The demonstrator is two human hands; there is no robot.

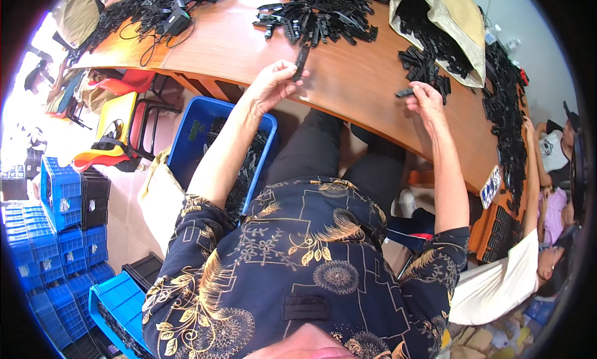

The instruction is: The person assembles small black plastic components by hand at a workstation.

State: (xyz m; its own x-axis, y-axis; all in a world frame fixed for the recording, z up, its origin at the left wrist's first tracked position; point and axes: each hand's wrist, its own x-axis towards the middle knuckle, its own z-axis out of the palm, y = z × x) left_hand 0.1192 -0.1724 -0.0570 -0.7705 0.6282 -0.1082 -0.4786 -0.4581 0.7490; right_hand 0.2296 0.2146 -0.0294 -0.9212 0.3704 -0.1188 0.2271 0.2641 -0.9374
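Head view is showing the left hand [272, 82] pinching a long black plastic strip [301, 60] above the middle of the wooden table [348, 79]. Toward the right of the frame, the right hand [425, 98] is closing its fingertips on a small black piece [404, 93] at the edge of a spilled pile [426, 64] below a brown bag [454, 23]. Another heap of black parts [320, 14] is lying at top centre. A blue crate [202, 132] is sitting under the left forearm.
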